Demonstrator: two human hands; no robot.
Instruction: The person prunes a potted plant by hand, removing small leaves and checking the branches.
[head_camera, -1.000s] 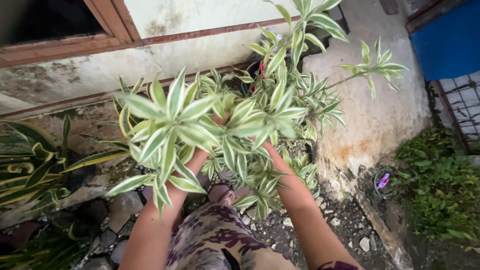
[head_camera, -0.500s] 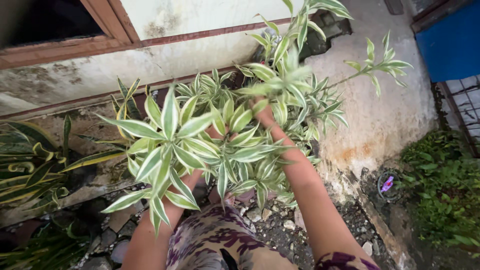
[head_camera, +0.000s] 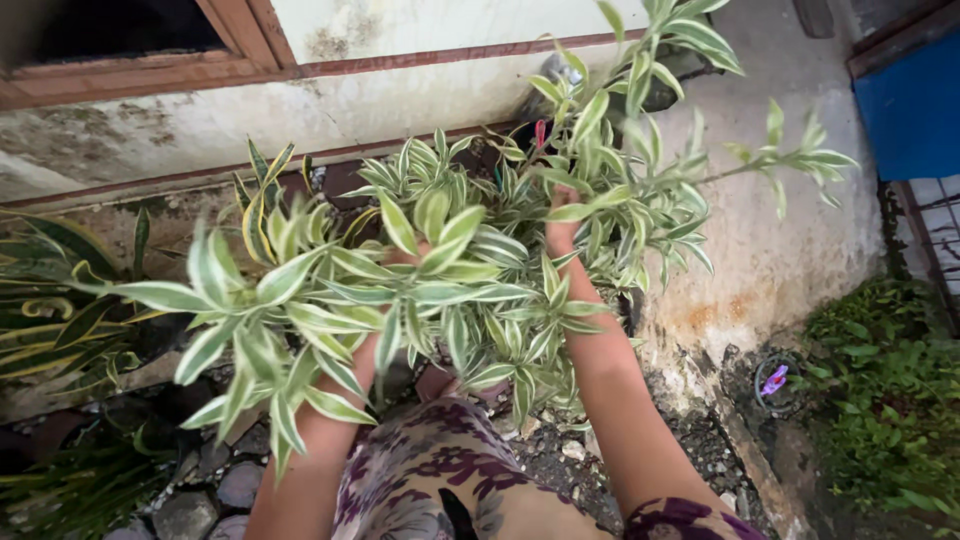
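Standing on gravel ground (head_camera: 560, 465) beside a stained wall (head_camera: 400, 95).

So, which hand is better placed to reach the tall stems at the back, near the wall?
The right hand, probably. It is already up among the tall stems. The left hand sits lower, buried in the front leaf cluster and mostly hidden.

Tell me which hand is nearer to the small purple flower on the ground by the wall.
Right. The right hand, up among the variegated leaves, is on the purple flower's side, though well above-left of it. The left hand, mostly hidden by leaves, is farther left.
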